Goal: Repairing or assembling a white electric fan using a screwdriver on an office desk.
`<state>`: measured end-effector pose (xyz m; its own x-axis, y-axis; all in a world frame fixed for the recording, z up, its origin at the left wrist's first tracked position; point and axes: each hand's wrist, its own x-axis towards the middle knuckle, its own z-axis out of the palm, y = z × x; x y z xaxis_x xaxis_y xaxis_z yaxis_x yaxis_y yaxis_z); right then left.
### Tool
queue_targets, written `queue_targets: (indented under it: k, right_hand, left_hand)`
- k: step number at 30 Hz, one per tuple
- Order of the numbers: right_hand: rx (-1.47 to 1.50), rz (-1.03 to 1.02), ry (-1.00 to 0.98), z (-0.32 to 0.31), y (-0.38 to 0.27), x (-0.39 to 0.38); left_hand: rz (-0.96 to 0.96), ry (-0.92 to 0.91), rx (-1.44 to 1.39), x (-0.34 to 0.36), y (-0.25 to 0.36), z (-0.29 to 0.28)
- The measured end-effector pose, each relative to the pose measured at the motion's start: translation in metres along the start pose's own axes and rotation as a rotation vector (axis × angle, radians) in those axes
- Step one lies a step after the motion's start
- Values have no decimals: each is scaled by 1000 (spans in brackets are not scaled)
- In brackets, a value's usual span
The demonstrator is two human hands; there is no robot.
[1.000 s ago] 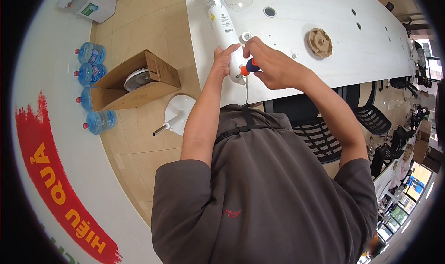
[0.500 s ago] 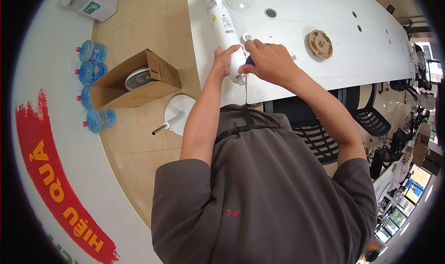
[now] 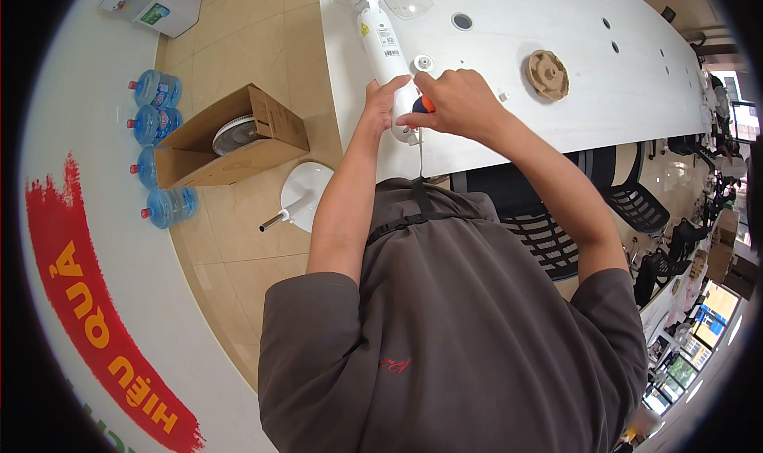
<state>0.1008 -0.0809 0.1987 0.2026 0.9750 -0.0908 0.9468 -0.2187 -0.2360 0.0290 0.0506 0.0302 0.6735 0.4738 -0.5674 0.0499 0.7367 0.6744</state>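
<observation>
A white fan body point(image 3: 385, 52) lies on the white table point(image 3: 493, 52), its motor housing at the far end beside clear fan blades point(image 3: 409, 2). My left hand point(image 3: 380, 103) is wrapped round the near end of the body. Closed on the blue and orange handle of what looks like a screwdriver point(image 3: 423, 105), my right hand point(image 3: 461, 103) rests against the body's right side. The tool's tip is hidden. A thin grey cord point(image 3: 421, 157) runs from the near end toward the table edge. Just beyond my right hand sits a round white knob point(image 3: 423, 63).
A brown moulded pulp piece point(image 3: 547, 75) lies farther right on the table. On the floor at left are an open cardboard box point(image 3: 278, 135) holding a fan grille point(image 3: 235, 136), a round white base point(image 3: 310, 184) with a metal tube, and several water bottles point(image 3: 171, 205). Black chairs point(image 3: 540, 238) stand at the table's near edge.
My right hand has turned a little with the handle, whose orange part now shows beside the blue. The left hand keeps its hold on the fan body.
</observation>
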Motion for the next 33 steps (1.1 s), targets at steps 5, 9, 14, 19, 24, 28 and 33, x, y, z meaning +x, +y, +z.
queue_targets:
  k: [5,9,14,19,24,28,33]
  right_hand:
    - [-71,183,-85,-5,-8,-1]
    - [2,-130,305,11,8,-6]
    - [30,-157,140,2,8,-12]
    - [340,-244,-28,-21,18,-21]
    - [260,-238,-53,-18,22,-17]
    - [152,-193,-34,-16,14,-18]
    - [17,36,-89,-9,4,-11]
  left_hand:
    - [2,-34,18,4,-2,-6]
    - [21,-73,41,12,-6,-7]
    - [-7,-84,-58,20,-8,-11]
    - [-4,-81,3,13,-3,-6]
    - [5,-73,-22,8,-1,1]
    - [8,-86,-15,9,-4,-6]
    - [10,-62,-45,9,-9,-1]
